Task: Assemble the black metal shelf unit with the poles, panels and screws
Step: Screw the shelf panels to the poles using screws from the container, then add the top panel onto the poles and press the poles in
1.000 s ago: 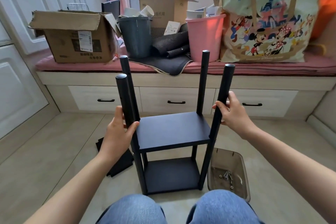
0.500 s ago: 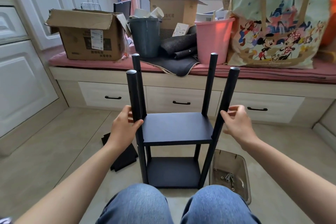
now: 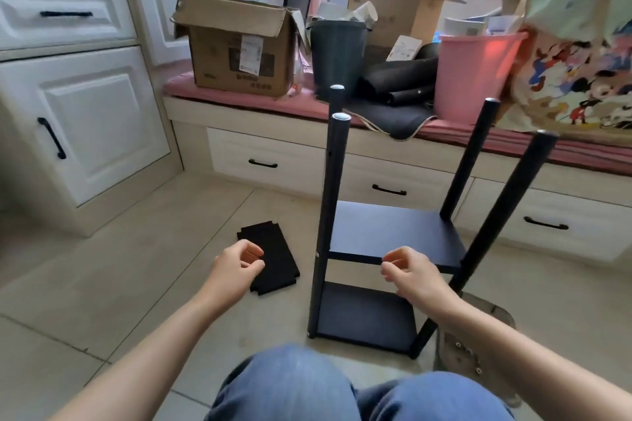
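The black shelf unit [image 3: 393, 232] stands on the floor in front of my knees, with two panels fitted between its upright poles. Loose black panels [image 3: 273, 260] lie flat on the tiles to its left. My left hand [image 3: 236, 267] hovers over the near edge of those panels, fingers loosely curled and holding nothing. My right hand [image 3: 413, 270] hangs in front of the upper shelf panel, fingers loosely curled, touching no pole. A clear plastic tray [image 3: 478, 345] with several screws sits on the floor to the right of the unit, partly hidden by my right arm.
A window bench with drawers [image 3: 266, 164] runs behind the unit, loaded with a cardboard box [image 3: 236, 44], a dark bin [image 3: 337, 55], a pink bin [image 3: 475, 75] and a printed tote bag [image 3: 578, 61]. A white cabinet [image 3: 82, 120] stands at the left.
Both hands have let go of the front poles and dropped lower. My left hand has moved left, over the loose panels. The view has turned left.
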Demonstrator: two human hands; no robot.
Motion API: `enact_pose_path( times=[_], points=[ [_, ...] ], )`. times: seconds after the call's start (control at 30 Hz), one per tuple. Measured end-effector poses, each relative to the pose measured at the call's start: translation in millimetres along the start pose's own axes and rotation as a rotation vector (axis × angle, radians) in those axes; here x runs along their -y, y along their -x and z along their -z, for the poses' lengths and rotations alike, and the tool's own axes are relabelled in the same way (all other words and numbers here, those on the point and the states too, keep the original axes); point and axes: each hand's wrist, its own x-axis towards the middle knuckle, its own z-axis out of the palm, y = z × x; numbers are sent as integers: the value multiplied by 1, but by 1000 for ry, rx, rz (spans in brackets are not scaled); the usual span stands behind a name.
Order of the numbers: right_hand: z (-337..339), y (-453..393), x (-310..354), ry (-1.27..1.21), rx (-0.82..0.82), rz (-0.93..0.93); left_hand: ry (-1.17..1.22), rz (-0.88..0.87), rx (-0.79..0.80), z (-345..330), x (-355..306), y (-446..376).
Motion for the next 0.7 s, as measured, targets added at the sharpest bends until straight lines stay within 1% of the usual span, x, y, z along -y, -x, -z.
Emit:
enact_pose_path(
  times=[0.13, 0.27, 0.33, 0.4, 0.5, 0.7],
  points=[
    [-56, -11, 18, 19, 172, 54, 9, 112, -15, 2, 52, -7],
    [-114, -26, 29, 64, 374, 101, -6, 209, 18, -2, 96, -17],
    [-144, -36, 30, 77, 440, 98, -15, 258, 41, -4, 116, -26],
    [-173, -47, 29, 78, 477, 73, -31, 305, 72, -7, 134, -36],
    [-214, -66, 24, 108, 484, 20, -55, 366, 115, -17, 159, -56],
    [-287, -116, 1, 144, 488, -153, -79, 434, 181, -48, 196, -103]
  ],
)
